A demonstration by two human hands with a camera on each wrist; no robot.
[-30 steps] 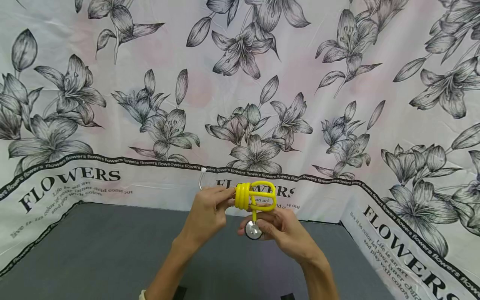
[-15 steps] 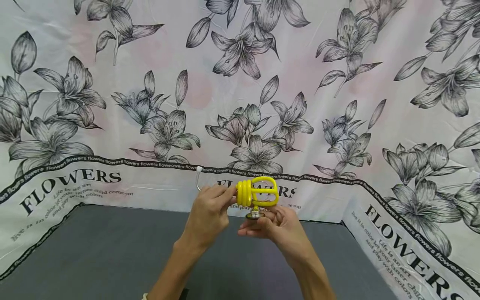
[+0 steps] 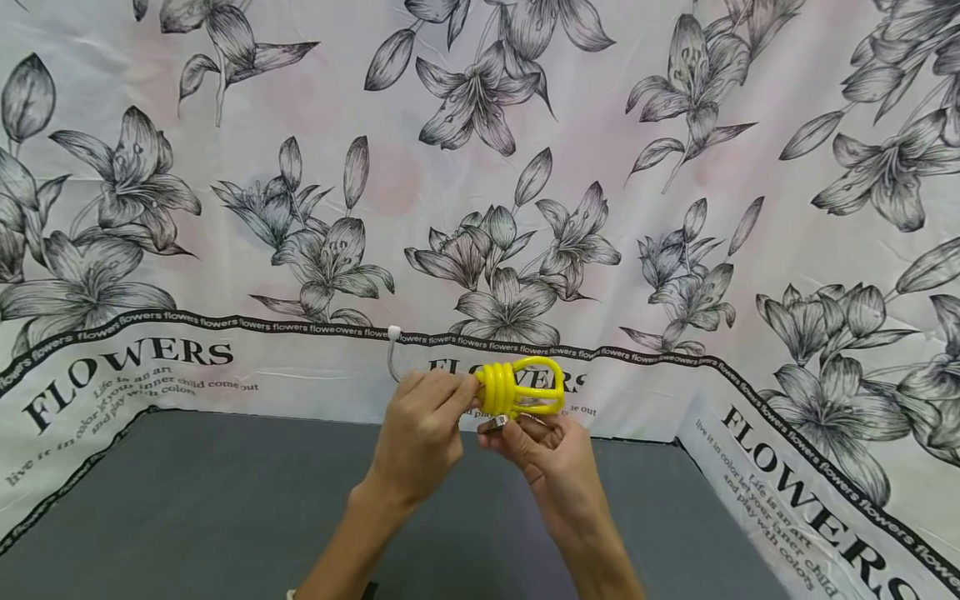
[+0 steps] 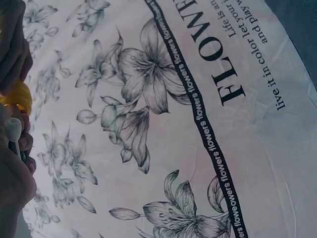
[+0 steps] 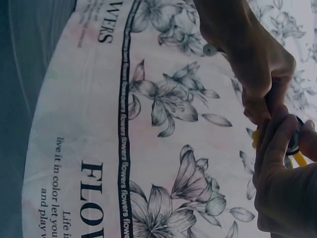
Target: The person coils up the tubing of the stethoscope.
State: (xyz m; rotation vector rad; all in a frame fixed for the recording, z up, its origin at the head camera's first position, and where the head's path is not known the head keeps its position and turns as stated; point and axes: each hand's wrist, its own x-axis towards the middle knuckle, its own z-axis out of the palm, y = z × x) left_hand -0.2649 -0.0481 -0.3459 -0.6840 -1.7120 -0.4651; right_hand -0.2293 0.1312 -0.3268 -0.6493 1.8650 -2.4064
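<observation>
A stethoscope with yellow tubing [image 3: 498,388] wound into a tight bundle is held up above the grey table. My left hand [image 3: 420,433] grips its left end, and a thin metal ear tube with a white ear tip [image 3: 393,332] sticks out past the knuckles. The round metal chest piece [image 3: 493,424], seen tilted nearly edge-on, is pinched in my right hand [image 3: 551,454] just under the coils. A yellow loop stands out to the right of the coils. In the left wrist view the ear tip [image 4: 13,130] shows beside the hand; the right wrist view shows the chest piece's dark rim [image 5: 296,136].
A grey tabletop [image 3: 247,500] lies below the hands. Behind and at both sides hangs a white cloth [image 3: 315,367] printed with flowers and lettering, its lower edge meeting the table.
The chest piece hung below the coils with its face towards me; it has been turned and raised close against them. The right hand has risen slightly, and the left keeps its grip.
</observation>
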